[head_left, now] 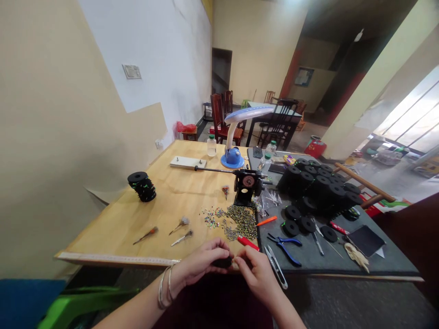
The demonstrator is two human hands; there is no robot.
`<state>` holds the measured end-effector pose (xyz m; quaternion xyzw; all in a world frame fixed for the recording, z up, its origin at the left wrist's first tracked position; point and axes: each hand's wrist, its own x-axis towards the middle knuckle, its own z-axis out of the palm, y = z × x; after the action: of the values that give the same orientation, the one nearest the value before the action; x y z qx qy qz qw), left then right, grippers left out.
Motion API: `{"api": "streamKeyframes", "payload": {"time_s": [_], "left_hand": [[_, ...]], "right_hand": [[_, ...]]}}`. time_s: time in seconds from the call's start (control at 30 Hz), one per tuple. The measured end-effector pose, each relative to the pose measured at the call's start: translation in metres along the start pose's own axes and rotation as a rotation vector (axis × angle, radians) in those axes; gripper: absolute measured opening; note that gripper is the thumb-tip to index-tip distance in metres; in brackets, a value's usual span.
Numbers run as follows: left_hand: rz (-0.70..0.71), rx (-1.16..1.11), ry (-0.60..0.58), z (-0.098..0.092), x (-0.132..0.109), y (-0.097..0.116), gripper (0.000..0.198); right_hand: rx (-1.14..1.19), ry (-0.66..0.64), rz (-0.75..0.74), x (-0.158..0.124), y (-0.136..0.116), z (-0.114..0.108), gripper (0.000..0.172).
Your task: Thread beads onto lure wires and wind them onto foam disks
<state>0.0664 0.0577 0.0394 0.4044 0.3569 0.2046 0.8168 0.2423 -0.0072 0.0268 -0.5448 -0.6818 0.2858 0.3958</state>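
Note:
At the table's front edge, my left hand is wrapped round a small black round piece that looks like one of the black foam spools. The fingertips of my right hand are pinched together at that piece's right side; whatever is between them is too small to make out. Just beyond my hands lie a red item, a heap of small yellow-and-black pieces and scattered coloured beads. Thread snips and blue-handled pliers rest to the right of my right hand.
A black hand-cranked device with a long rod stands mid-table, with a blue desk lamp behind it. Black spools are stacked at left and massed on the grey mat. Several feathery-tipped pieces lie on the wood.

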Motion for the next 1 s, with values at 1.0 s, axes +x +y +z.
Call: {"api": "streamKeyframes", "payload": {"time_s": [1.0], "left_hand": [[0.189,-0.104,-0.092,0.002,0.003,-0.027,0.033]], "right_hand": [[0.521,0.084,0.193,-0.004,0.006,0.024,0.023]]}}
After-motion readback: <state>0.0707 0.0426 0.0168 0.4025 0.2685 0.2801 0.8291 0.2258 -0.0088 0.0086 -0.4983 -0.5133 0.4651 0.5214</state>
